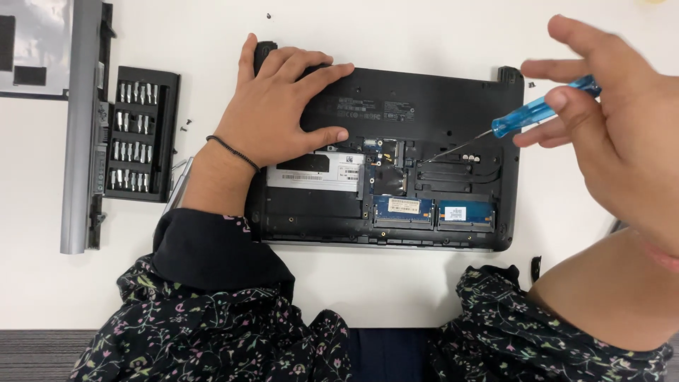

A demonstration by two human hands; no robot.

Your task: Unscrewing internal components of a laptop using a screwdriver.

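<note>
A black laptop [424, 106] lies upside down on the white table, its bottom cover off, showing a silver hard drive [318, 173] and two blue memory modules [433, 211]. My left hand [283, 102] rests flat, fingers spread, on the laptop's upper left part, just above the drive. My right hand [615, 120] is raised over the laptop's right end and holds a screwdriver with a clear blue handle [537, 110]. Its thin shaft points down-left, and the tip sits near the middle of the open bay.
A black tray of several screwdriver bits [145, 134] lies left of the laptop. Beside the tray is a long grey battery bar [81, 127]. Tiny screws [186, 126] lie near the tray and by the laptop's top edge. A small black part [536, 267] sits at lower right.
</note>
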